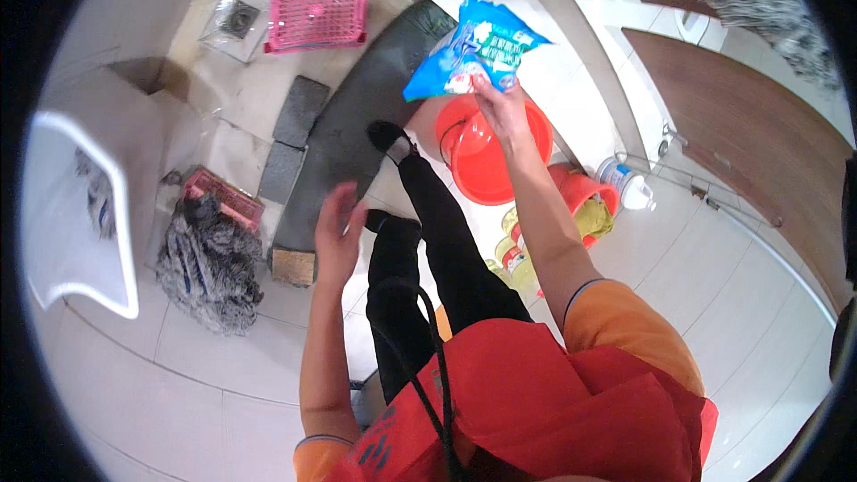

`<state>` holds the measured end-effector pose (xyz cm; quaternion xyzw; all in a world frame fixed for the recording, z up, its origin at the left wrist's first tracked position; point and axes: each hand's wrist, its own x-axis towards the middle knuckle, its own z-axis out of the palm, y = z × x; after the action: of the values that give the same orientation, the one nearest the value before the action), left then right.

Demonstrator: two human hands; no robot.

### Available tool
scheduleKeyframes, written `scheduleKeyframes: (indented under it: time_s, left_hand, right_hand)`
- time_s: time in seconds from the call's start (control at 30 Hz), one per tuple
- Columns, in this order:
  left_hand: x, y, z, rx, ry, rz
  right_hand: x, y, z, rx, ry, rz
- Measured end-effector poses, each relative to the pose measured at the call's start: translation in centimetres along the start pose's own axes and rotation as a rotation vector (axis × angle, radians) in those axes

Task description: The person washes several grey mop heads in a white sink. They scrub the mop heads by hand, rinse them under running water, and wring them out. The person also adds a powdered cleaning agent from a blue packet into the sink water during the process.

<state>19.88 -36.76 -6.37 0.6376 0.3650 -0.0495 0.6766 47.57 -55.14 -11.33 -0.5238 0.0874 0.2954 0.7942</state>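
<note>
My right hand grips the lower edge of a blue plastic pouch that bears writing, probably detergent. The pouch is above a large red plastic bucket, whose inside shows no contents that I can make out. My left hand is raised in front of my legs, a little blurred, with its fingers apart and nothing in it. To the right of the large bucket, a smaller red bucket lies tilted with a yellow-green cloth at its mouth.
A white jug and several yellowish bottles are by the buckets. Left of my feet run a dark curved ledge and grey blocks. A pink plastic basket, a grey shaggy mat and a floor drain lie further left.
</note>
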Motion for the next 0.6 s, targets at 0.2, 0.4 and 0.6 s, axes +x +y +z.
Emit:
scheduleKeyframes:
  time_s: [0.2,0.4,0.6]
  left_hand:
    - [2.8,15.6,-0.3,0.128,0.139,0.455]
    - [-2.8,22.2,-2.3,-0.472,0.259,0.394]
    - [-9.4,24.7,-7.4,-0.747,0.365,0.477]
  right_hand:
    - [-8.2,-4.7,13.4,-0.186,-0.185,-0.014]
    - [-12.0,-10.6,20.1,-0.185,-0.457,-0.020]
    - [-14.9,-11.5,26.4,-0.041,-0.825,0.121]
